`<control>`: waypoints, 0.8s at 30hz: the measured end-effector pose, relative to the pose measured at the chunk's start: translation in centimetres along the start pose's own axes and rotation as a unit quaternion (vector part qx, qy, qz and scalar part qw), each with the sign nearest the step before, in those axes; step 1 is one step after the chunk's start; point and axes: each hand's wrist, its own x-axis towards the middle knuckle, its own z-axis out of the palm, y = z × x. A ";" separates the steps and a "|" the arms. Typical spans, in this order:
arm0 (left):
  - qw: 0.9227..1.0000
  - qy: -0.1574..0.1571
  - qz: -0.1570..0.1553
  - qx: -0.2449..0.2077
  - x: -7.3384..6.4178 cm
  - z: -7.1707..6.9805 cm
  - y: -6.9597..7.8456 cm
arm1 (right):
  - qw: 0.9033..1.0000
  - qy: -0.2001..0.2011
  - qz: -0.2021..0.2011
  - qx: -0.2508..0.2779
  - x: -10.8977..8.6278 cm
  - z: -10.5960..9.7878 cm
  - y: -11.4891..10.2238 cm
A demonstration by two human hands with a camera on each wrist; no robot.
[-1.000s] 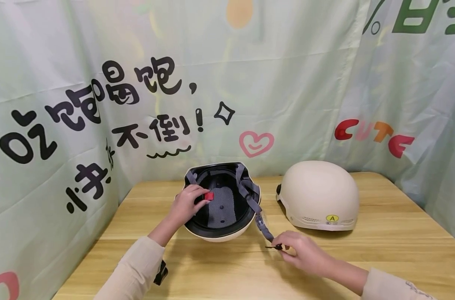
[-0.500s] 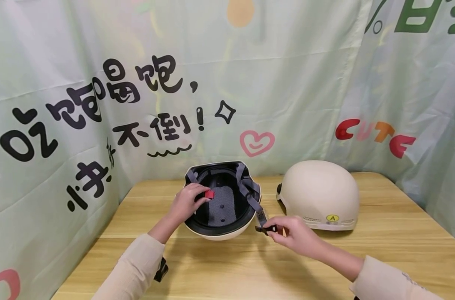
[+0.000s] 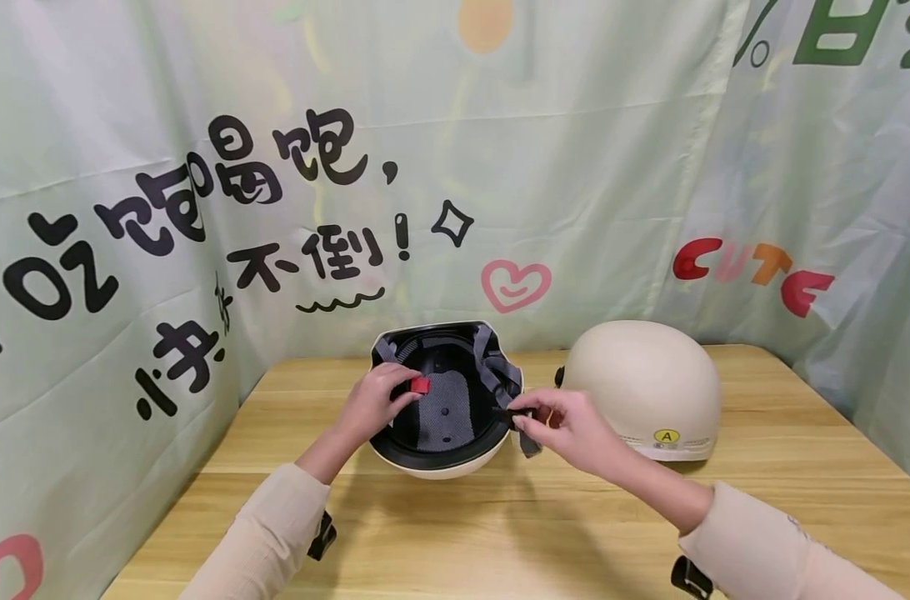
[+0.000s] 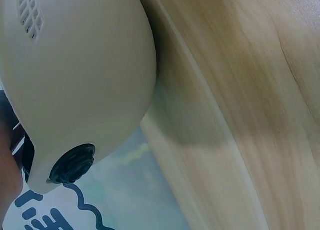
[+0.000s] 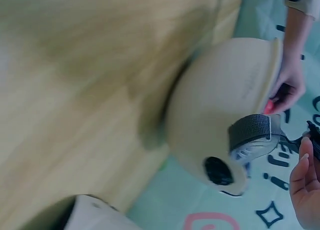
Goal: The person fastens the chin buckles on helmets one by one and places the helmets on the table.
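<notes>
A cream helmet (image 3: 438, 472) lies upturned at the back of the table, its black padded inside facing up. Over its left rim reaches my left hand (image 3: 368, 404), pinching a red buckle piece (image 3: 421, 385) between thumb and fingers. At the right rim, my right hand (image 3: 567, 423) pinches a black buckle (image 3: 518, 413) on the grey chin strap (image 3: 530, 443). In the right wrist view the strap (image 5: 250, 129) loops outside the shell (image 5: 215, 95) toward my fingers. The left wrist view shows mostly the shell (image 4: 90, 65), with part of my left hand (image 4: 9, 172) at the edge.
A second cream helmet (image 3: 642, 375) stands dome up to the right, bearing a yellow "A" sticker (image 3: 666, 436). Both are on a wooden table (image 3: 455, 533). A printed pale green curtain (image 3: 575, 167) hangs close behind. Black devices (image 3: 323, 536) sit at my wrists.
My right hand has lifted the black buckle up and leftward, from the table in front to the helmet's right rim. The left hand stays put with the red buckle piece.
</notes>
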 end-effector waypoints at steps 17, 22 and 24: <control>1.000 0.005 -0.011 -0.003 -0.2 -0.1 0.1 | 0.998 0.037 0.047 0.014 5.4 0.1 -3.0; 1.000 0.008 -0.010 -0.005 -0.1 -0.1 0.2 | 0.997 0.035 0.068 0.024 6.2 0.6 -2.9; 1.000 0.010 -0.008 -0.006 -0.1 -0.1 0.2 | 0.996 0.036 0.076 0.030 6.5 0.8 -2.8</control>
